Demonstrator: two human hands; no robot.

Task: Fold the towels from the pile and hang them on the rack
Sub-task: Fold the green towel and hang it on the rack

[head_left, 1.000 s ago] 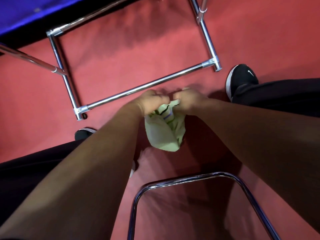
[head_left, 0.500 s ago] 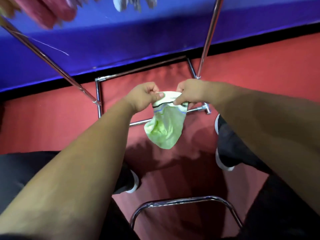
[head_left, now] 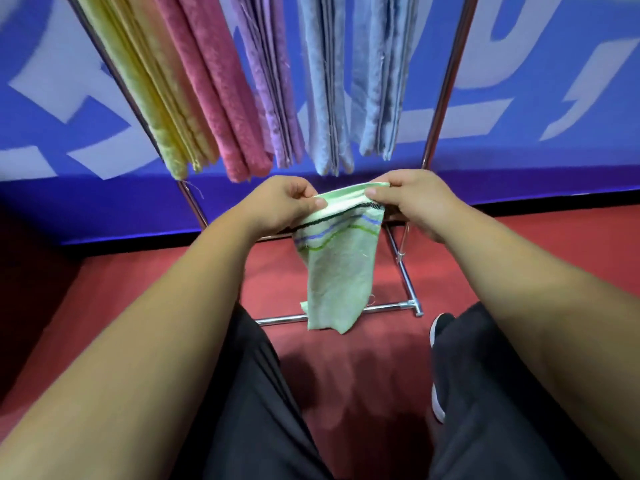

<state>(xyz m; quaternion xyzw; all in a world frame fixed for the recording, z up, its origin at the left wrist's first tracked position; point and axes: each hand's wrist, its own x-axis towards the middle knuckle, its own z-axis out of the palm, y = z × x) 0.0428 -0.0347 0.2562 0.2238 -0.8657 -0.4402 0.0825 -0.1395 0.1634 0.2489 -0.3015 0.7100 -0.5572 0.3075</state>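
A small light green towel [head_left: 337,271] with blue, green and black wavy stripes hangs from both my hands in front of me. My left hand [head_left: 280,204] pinches its top edge at the left and my right hand [head_left: 412,197] pinches it at the right. The towel's lower end dangles over the floor. Just beyond my hands stands the chrome rack [head_left: 440,109], and folded towels hang from it: a yellow towel [head_left: 152,91], a pink towel [head_left: 214,95], a purple towel [head_left: 268,84] and blue-grey towels [head_left: 349,81]. The rack's top bar is out of view.
The rack's base bars [head_left: 403,271] lie on the red floor [head_left: 138,289] under the towel. A blue wall banner [head_left: 540,98] stands behind the rack. My legs in dark trousers and a black shoe [head_left: 438,329] are at the bottom.
My head has tilted up from the floor to the rack, so the hanging towels have come into view. Both hands have lifted the green towel and spread its top edge wider.
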